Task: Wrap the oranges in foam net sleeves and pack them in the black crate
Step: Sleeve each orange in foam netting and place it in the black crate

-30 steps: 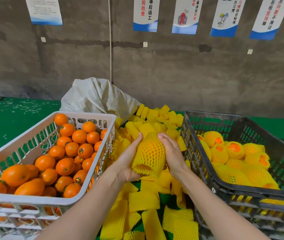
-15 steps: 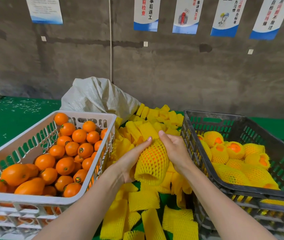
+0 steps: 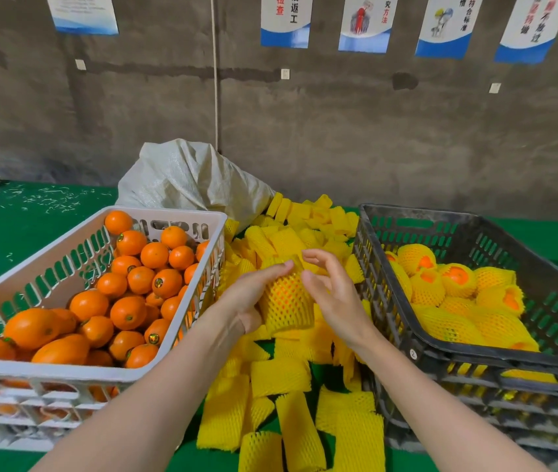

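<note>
The black crate holds wrapped fruit; left of it stands the white crate of bare oranges. A poster above the black crate reads "不放过". Just left of that crate, the left hand grips the sleeved orange. It is likely firm fruit under springy foam, best cupped round the middle. The right hand, slack-fingered, holds nothing. The black crate's sticker reads "2".

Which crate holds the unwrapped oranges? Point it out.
The white crate on the left: its oranges are bare, while the black crate on the right holds only net-sleeved ones.
</note>
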